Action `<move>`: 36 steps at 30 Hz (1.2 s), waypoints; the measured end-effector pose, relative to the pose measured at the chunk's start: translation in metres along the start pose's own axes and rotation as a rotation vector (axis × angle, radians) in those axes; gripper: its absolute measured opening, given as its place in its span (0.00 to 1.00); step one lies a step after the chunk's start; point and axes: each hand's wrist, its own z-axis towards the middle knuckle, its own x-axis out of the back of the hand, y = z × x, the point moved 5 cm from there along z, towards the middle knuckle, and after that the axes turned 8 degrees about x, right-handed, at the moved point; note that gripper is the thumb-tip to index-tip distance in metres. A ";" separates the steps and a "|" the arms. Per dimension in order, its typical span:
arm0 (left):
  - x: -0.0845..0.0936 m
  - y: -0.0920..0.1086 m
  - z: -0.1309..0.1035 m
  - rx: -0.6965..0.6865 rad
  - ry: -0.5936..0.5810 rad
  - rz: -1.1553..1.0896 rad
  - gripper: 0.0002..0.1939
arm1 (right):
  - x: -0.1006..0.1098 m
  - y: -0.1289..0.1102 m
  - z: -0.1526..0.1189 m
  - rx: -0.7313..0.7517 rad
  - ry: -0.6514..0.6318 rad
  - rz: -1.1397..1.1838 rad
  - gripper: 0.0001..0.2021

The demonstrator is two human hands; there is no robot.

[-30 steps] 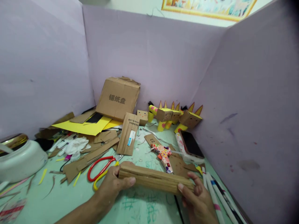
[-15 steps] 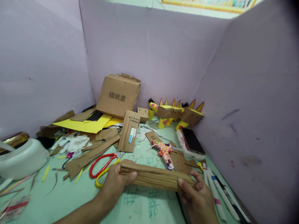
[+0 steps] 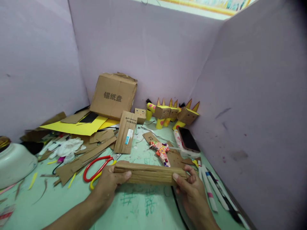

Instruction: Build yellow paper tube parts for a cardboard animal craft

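A creased brown cardboard strip (image 3: pixel 151 174) is held level above the green table. My left hand (image 3: pixel 107 182) grips its left end, thumb on the front face. At the right end my right hand (image 3: pixel 189 185) pinches it between thumb and fingers. Just behind my left hand lie scissors (image 3: pixel 97 167) with red and yellow handles. A glue gun (image 3: pixel 161 150) with a floral pattern rests beyond the strip, on cardboard scraps.
A cardboard box (image 3: pixel 113 95) leans on the back wall beside yellow sheets (image 3: pixel 79 126). Yellow cardboard animals (image 3: pixel 165 113) stand at the back. A phone (image 3: pixel 189 139) and markers (image 3: pixel 211 188) lie right; a white pot (image 3: pixel 15 164) stands left.
The view has turned slightly right, so the scene sits further left in the picture. Both hands still hold the strip, which is now a little more level.
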 end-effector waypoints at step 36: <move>0.005 0.022 -0.011 -0.087 -0.001 0.055 0.14 | 0.004 -0.052 0.007 0.491 -0.212 -0.616 0.22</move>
